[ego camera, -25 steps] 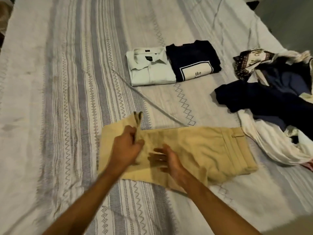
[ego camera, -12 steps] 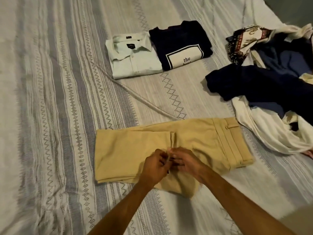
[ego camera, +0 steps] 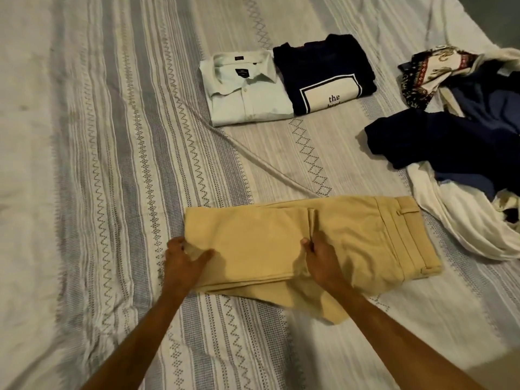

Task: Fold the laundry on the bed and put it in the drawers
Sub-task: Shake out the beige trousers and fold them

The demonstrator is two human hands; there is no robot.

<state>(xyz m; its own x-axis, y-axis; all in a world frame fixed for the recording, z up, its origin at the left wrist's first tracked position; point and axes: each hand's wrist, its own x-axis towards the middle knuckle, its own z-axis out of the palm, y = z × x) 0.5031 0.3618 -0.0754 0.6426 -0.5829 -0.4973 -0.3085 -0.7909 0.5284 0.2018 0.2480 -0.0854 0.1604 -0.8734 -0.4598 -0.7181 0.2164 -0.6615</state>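
Left hand (ego camera: 184, 258) moved to trousers' (ego camera: 261, 243) folded end.

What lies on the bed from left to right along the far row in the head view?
Folded white collared shirt → folded navy printed T-shirt → patterned cloth atop the unfolded laundry pile.

Matt tan twill trousers (ego camera: 281, 249) are laid at 6 o'clock on a woven, ridged cotton bedspread (ego camera: 112, 164); a smooth pale shirt (ego camera: 247, 99) is seen at 12.
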